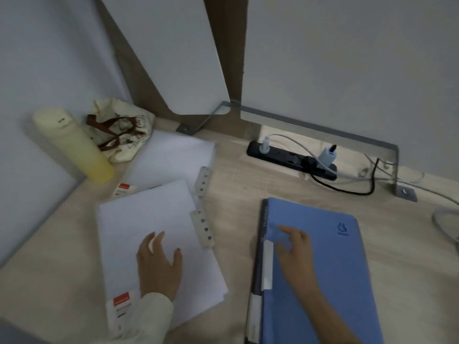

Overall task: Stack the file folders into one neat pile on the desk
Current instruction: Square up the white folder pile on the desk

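Note:
A blue folder point(330, 269) lies on top of a darker folder point(258, 244) on the right of the desk; only the lower one's left edge shows. My right hand point(295, 247) rests on the blue folder near its left edge, fingers spread, holding nothing. A white folder point(149, 219) with a red-labelled tab lies on the left. My left hand point(159, 264) lies flat on it, fingers apart. Behind it sits a second white folder point(173, 157), partly covered by the near one. Each white folder has a white clip strip along its right edge.
A pale yellow bottle point(74, 147) and a cream tote bag point(119, 130) stand in the back left corner. A black power strip point(290, 160) with plugs and cables lies at the back right. Grey partition panels point(347, 70) wall the desk point(236, 194).

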